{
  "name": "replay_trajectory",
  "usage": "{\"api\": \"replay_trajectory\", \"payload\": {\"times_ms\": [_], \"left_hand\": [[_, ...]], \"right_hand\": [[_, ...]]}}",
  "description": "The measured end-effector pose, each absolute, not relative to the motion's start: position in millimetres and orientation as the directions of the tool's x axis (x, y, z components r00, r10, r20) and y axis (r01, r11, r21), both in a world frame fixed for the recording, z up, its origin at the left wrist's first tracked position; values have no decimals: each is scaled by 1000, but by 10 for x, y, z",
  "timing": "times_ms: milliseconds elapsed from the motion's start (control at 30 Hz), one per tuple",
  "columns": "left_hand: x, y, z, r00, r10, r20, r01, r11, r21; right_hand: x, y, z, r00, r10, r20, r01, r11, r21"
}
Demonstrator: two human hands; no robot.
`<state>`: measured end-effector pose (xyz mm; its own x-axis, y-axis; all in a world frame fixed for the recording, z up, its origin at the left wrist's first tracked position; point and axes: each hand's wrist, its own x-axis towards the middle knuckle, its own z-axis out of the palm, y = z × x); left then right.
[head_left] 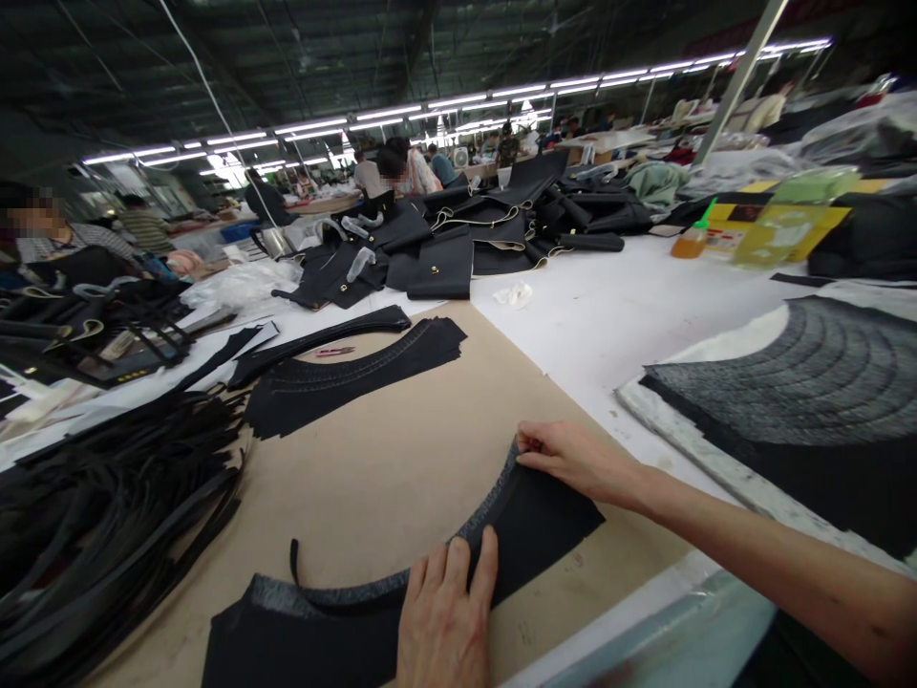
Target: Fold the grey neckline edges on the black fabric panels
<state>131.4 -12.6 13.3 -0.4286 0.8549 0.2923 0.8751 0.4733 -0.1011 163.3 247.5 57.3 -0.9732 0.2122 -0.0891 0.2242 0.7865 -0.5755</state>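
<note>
A black curved fabric piece lies across the brown board in front of me. A narrow dark strip follows its concave edge, and the strip's loose left end curls up off the piece. My left hand lies flat on the piece, fingers extended and fingertips near the strip. At the far upper end of the curve, my right hand pinches the strip between thumb and fingers; whether it grips the fabric edge too is hidden.
Loose black strips heap at the left. Beyond lie stacked curved black pieces and small pink-handled snips. More grey-black curved pieces lie right. Black bag parts pile behind; an orange bottle stands back right. Several people work farther off.
</note>
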Motion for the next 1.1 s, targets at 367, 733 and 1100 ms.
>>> {"api": "replay_trajectory", "payload": {"times_ms": [367,733,1100], "left_hand": [[1327,-127,121,-430,847,312,873,479,-98],[1306,-136,80,-397,845,359,875,466,-129],[1325,-137,91,-421,844,331,869,480,-117]], "right_hand": [[1598,2451,695,-971,197,-132,237,813,-532],[1503,2453,531,-972,211,-100,233,844,-483],[1570,2493,401,-967,247,-69,242,791,-561]]}}
